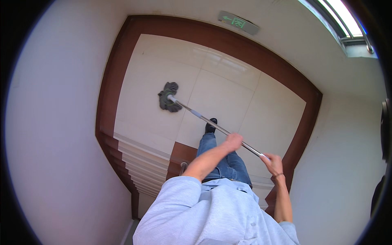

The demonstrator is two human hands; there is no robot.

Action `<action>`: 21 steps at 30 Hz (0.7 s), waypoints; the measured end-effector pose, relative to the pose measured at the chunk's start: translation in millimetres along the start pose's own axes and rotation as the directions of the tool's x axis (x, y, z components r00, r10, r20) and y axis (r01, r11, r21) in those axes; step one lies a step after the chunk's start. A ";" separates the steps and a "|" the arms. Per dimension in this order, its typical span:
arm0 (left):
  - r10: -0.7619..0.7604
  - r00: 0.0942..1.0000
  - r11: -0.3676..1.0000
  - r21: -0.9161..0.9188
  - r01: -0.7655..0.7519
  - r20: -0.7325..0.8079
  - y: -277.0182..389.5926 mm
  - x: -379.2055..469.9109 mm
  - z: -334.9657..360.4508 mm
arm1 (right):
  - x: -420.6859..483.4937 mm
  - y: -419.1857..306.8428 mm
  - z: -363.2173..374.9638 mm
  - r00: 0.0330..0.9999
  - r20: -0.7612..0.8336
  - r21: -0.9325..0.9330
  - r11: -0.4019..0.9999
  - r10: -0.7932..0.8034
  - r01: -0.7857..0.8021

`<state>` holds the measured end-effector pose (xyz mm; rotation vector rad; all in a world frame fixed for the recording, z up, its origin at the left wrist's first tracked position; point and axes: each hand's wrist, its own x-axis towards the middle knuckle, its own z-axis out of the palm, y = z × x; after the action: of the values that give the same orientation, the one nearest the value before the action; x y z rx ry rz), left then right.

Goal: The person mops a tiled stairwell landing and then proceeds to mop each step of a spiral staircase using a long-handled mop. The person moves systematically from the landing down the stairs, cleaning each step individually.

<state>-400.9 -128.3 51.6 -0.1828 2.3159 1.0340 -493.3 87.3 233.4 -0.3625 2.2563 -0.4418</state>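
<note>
A mop's metal handle (216,126) runs diagonally across the view. My left hand (234,142) is closed around its middle stretch, and my right hand (273,163) grips the upper end, with a thin band on that wrist. At the far end, the grey mop head (169,99) lies spread on the pale floor tiles (153,73), left of my feet. A white joint (172,98) links head and handle. My black shoe (211,126) stands on the tiles just beneath the handle.
Stairs (144,162) lead down behind me on the left, beside a metal rail post (183,167). A brown border (196,27) edges the landing along the walls. Low on the far wall is a green exit sign (238,22). A barred window (346,24) sits at upper right.
</note>
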 end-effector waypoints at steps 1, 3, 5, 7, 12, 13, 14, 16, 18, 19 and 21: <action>-0.019 1.000 0.998 0.057 0.018 0.016 -32.0 -7.9 -13.4 | 16.7 -17.8 23.4 0.999 0.021 0.044 0.998 -0.037 0.036; -0.128 0.991 0.986 0.107 0.124 0.034 -92.7 -23.2 -43.3 | 47.2 -57.5 66.8 0.993 0.094 0.134 0.990 -0.066 0.053; -0.204 0.977 0.946 0.244 0.213 -0.058 -147.0 -46.9 -74.2 | 75.8 -102.9 103.8 0.973 0.221 0.204 0.978 -0.074 0.028; -0.401 0.904 0.869 0.251 0.426 -0.145 -192.9 -70.6 -107.1 | 95.6 -147.8 131.3 0.938 0.196 0.251 0.939 -0.287 0.235; -0.552 0.746 0.793 0.043 0.608 -0.373 -234.4 -91.6 -151.7 | 111.0 -214.2 141.2 0.892 0.148 0.178 0.899 -0.426 0.400; -0.541 0.751 0.800 0.045 0.599 -0.378 -235.9 -89.5 -154.6 | 108.9 -217.6 137.2 0.885 0.137 0.157 0.891 -0.446 0.425; -0.508 0.783 0.814 0.096 0.573 -0.360 -233.4 -85.3 -153.3 | 106.1 -212.8 130.4 0.887 0.139 0.129 0.896 -0.440 0.424; -0.478 0.828 0.845 0.104 0.525 -0.293 -219.4 -69.6 -139.0 | 95.5 -191.0 116.2 0.923 0.114 0.131 0.927 -0.366 0.351; -0.431 0.862 0.873 0.116 0.473 -0.268 -196.4 -49.4 -114.1 | 84.0 -155.8 101.1 0.943 0.066 0.174 0.934 -0.327 0.312; -0.395 0.875 0.889 0.124 0.441 -0.281 -177.2 -38.9 -94.6 | 71.2 -130.2 92.8 0.949 0.040 0.202 0.933 -0.312 0.298; -0.304 0.905 0.923 0.143 0.357 -0.297 -136.2 -26.2 -50.8 | 40.8 -78.3 77.6 0.961 0.003 0.206 0.941 -0.275 0.269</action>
<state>-355.3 -261.4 6.4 -0.6531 2.4932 0.6377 -451.9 -14.3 191.3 -0.5732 2.1125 -0.8000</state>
